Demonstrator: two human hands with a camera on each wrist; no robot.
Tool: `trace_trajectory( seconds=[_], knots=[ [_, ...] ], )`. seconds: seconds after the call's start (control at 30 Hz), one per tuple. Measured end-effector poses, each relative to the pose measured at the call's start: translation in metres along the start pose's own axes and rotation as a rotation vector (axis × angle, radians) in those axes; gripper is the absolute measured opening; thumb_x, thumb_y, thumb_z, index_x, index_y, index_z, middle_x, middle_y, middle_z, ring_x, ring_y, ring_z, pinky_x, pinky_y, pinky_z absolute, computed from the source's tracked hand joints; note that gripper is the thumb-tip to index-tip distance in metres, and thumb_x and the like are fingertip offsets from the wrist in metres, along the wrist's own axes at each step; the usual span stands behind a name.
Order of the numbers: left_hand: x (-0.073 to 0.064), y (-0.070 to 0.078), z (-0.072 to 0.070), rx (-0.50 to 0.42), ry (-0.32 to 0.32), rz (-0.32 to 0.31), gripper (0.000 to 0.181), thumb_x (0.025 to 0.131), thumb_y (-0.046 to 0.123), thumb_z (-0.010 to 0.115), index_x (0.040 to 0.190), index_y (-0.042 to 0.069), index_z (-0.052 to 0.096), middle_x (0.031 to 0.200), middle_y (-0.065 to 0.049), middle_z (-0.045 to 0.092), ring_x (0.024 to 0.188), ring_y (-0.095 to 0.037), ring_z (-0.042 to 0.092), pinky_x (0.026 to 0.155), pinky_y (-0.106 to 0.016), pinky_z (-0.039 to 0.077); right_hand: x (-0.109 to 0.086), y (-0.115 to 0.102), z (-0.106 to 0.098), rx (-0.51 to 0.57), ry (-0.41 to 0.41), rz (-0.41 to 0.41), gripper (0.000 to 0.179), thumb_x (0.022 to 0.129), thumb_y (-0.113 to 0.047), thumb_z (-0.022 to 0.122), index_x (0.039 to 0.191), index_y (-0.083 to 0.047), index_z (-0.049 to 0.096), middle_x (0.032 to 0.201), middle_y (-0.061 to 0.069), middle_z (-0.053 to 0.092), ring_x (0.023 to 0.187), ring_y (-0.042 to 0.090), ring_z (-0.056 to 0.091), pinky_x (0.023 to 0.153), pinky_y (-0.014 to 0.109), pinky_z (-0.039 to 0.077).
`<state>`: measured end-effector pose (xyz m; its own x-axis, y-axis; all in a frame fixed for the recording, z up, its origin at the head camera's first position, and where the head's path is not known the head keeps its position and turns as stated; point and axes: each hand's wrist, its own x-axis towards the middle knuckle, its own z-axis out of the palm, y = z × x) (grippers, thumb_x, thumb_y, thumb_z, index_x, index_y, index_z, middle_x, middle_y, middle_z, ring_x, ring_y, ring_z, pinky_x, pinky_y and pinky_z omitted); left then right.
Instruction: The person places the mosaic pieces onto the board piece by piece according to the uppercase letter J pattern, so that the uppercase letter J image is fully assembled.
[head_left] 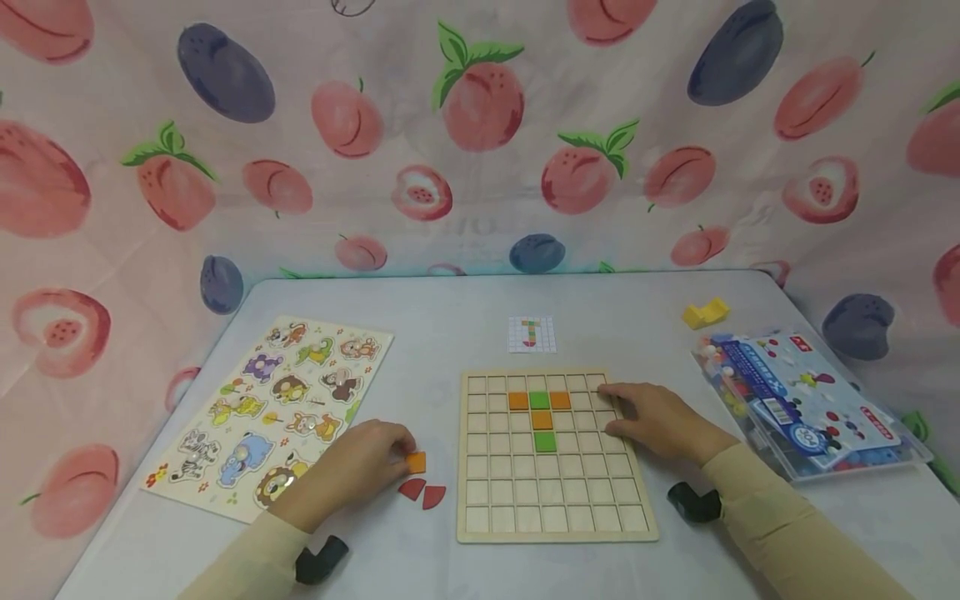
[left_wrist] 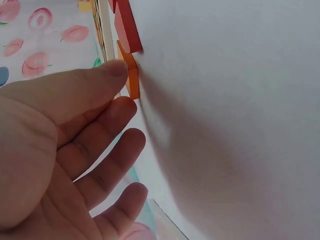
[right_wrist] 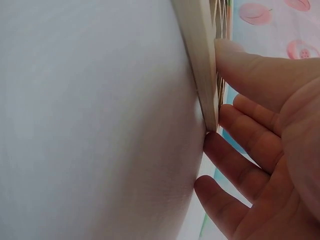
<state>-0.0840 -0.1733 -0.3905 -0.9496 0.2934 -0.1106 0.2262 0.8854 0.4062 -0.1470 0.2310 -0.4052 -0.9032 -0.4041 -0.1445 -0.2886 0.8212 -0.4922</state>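
Observation:
In the head view my left hand (head_left: 367, 458) is left of the wooden grid board (head_left: 555, 537), thumb and index finger pinching an orange square tile (head_left: 417, 462) at the table surface. The left wrist view shows the thumb (left_wrist: 112, 72) over this orange tile (left_wrist: 133, 82). Two red quarter-circle pieces (head_left: 433, 497) lie just nearer than it. My right hand (head_left: 660, 421) rests at the board's upper right edge, fingers loosely extended; the right wrist view shows fingertips at the board's side (right_wrist: 202, 65). On the board, orange tiles (head_left: 542, 420) and green tiles (head_left: 545, 442) form a T shape.
Behind the board lies a small pattern card (head_left: 532, 334). An animal puzzle board (head_left: 247, 417) is at the left, partly under the left forearm. To the right are a clear plastic case (head_left: 810, 400) and a yellow piece (head_left: 706, 313). A fruit-print cloth hangs behind.

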Motion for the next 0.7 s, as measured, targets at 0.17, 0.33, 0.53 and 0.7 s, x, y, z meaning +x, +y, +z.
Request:
trace_trajectory(
  seconds=[0.17, 0.33, 0.53, 0.7],
  knots=[
    [-0.0004, -0.0006, 0.0012, -0.012, -0.021, -0.020, 0.016, 0.081, 0.007, 0.081, 0.094, 0.015, 0.074, 0.094, 0.005, 0.068, 0.093, -0.019, 0.060, 0.093, -0.042, 0.051, 0.0004, 0.0008, 0.0008, -0.004, 0.002, -0.001, 0.058, 0.093, -0.025, 0.072, 0.142, -0.001, 0.053, 0.142, 0.023, 0.052, 0.133, 0.046, 0.044, 0.107, 0.061, 0.034],
    [0.0007, -0.0012, 0.0042, -0.009, -0.019, -0.025, 0.017, 0.081, 0.009, 0.081, 0.095, 0.015, 0.074, 0.095, 0.005, 0.068, 0.094, -0.018, 0.060, 0.091, -0.041, 0.051, 0.0000, 0.0013, 0.0017, 0.003, 0.003, 0.003, 0.059, 0.093, -0.026, 0.072, 0.143, -0.002, 0.053, 0.143, 0.023, 0.052, 0.133, 0.046, 0.043, 0.107, 0.060, 0.034],
    [0.0013, -0.0027, 0.0050, 0.000, 0.013, -0.006, 0.016, 0.082, 0.010, 0.082, 0.095, 0.015, 0.073, 0.094, 0.006, 0.068, 0.091, -0.016, 0.059, 0.089, -0.038, 0.051, 0.0002, 0.0020, 0.0032, 0.003, 0.004, 0.002, 0.059, 0.093, -0.026, 0.072, 0.143, -0.002, 0.053, 0.143, 0.022, 0.052, 0.134, 0.046, 0.043, 0.107, 0.060, 0.034],
    [0.0030, -0.0018, 0.0050, 0.007, 0.066, 0.044, 0.015, 0.082, 0.008, 0.080, 0.094, 0.013, 0.073, 0.093, 0.006, 0.069, 0.091, -0.015, 0.061, 0.088, -0.037, 0.052, -0.0011, 0.0011, 0.0021, -0.008, 0.019, -0.017, 0.057, 0.093, -0.023, 0.072, 0.141, 0.000, 0.054, 0.141, 0.023, 0.053, 0.133, 0.046, 0.044, 0.107, 0.060, 0.035]
  ],
)
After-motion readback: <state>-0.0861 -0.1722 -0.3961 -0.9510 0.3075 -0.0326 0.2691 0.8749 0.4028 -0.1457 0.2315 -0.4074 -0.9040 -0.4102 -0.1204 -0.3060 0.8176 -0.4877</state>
